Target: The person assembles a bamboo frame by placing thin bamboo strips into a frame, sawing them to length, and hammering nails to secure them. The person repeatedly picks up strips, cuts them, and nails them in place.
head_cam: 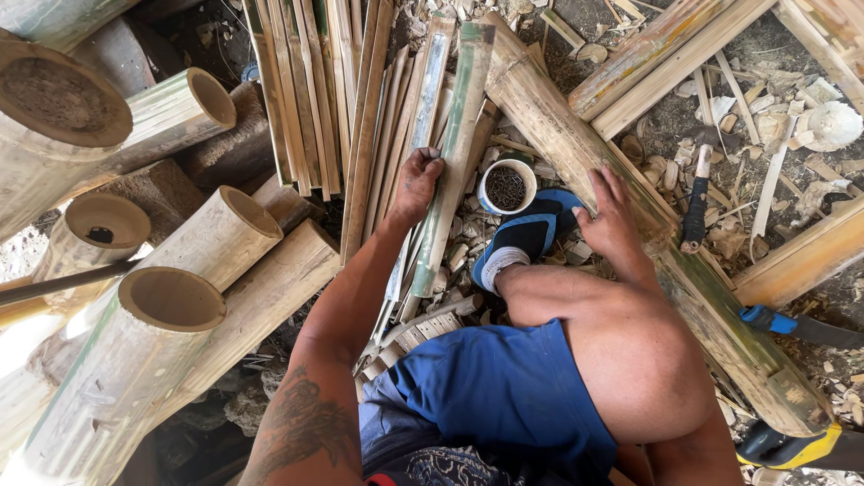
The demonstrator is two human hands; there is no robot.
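Outdoor bamboo workshop — split strips (360,108), cut culms (171,117), shavings (720,99)

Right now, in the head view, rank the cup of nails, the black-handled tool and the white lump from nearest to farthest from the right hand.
From the right hand:
1. Black-handled tool, just right of it on the ground.
2. Cup of nails, left of it past the blue shoe; only a little farther.
3. White lump, far upper right.

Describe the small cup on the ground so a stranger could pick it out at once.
Start at the big split bamboo trunk under the right hand. Just left of it, past the toe of the blue shoe, stands the cup. It alone is round and white-rimmed, filled with small dark bits, among pale wood chips.
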